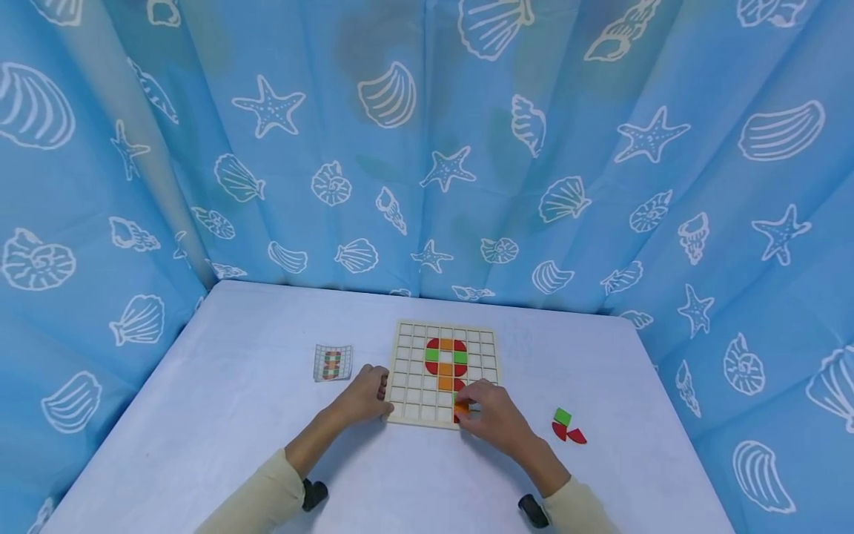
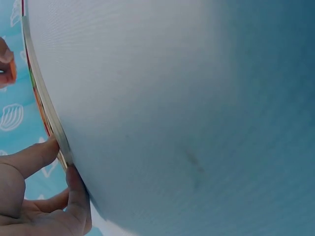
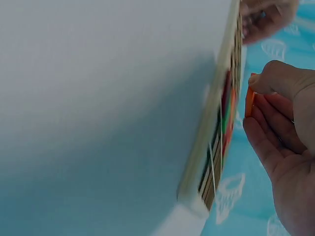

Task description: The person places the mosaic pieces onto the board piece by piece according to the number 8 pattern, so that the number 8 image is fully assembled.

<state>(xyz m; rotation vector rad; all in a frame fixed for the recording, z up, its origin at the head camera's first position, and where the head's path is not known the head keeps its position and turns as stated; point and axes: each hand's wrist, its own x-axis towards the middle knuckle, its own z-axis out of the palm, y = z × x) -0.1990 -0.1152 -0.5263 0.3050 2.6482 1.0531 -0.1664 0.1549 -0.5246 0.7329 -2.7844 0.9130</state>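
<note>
A pale wooden grid board (image 1: 411, 374) lies on the table, with red, green and orange tiles (image 1: 446, 368) set in a ring and a stem below it. My left hand (image 1: 363, 395) grips the board's near left corner, thumb and fingers at its edge. Between thumb and fingertips my right hand (image 1: 492, 417) pinches an orange tile (image 3: 250, 102), held just above the board's near right part. In the head view that hand hides some of the board's cells and tiles.
Left of the board lies a small pattern card (image 1: 332, 363) with a printed grid. To the right sit a loose green tile (image 1: 563, 417) and two red quarter-round tiles (image 1: 577, 436). A blue shell-print curtain (image 1: 427, 215) surrounds the white table (image 1: 253, 356).
</note>
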